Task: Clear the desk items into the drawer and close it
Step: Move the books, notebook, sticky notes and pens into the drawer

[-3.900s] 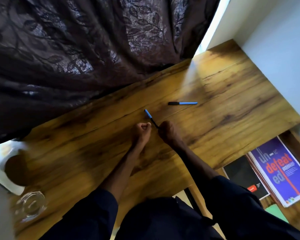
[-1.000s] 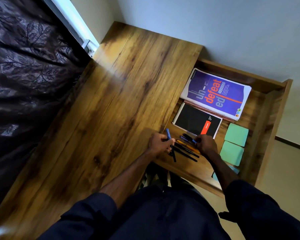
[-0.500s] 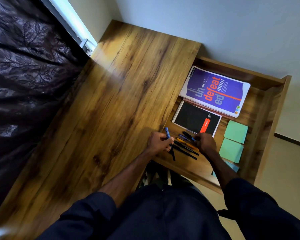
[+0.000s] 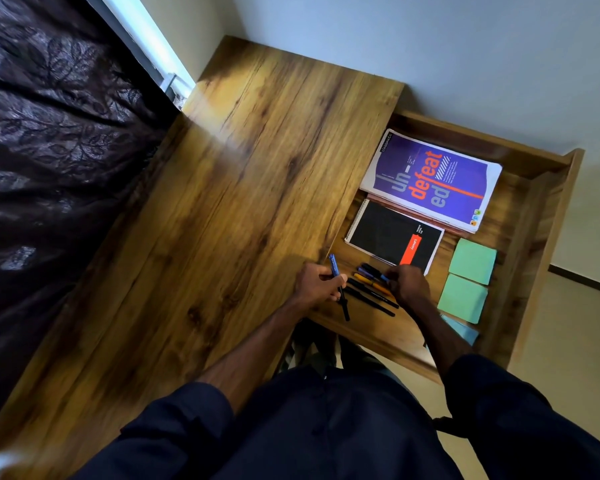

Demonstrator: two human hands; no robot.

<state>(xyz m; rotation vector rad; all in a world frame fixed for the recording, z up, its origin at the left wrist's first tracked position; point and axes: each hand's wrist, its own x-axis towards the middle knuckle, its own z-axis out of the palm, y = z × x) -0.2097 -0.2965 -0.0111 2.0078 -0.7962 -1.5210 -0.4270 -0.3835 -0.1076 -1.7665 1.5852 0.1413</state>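
The drawer (image 4: 537,233) stands open at the right of the wooden tabletop (image 4: 239,202). Over its near left corner the left hand (image 4: 321,284) grips a blue pen (image 4: 333,267), fingers curled round the barrel. The right hand (image 4: 409,285), fingers curled, pinches the end of a blue-tipped pen (image 4: 383,278) among the row of pens (image 4: 368,295) lying inside. Farther in lie a black notebook (image 4: 392,235), a purple notebook (image 4: 430,178) and green sticky pads (image 4: 471,259).

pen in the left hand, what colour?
The pen has a blue upper barrel and a black lower end. The left hand grips it. It shows best in the head view.
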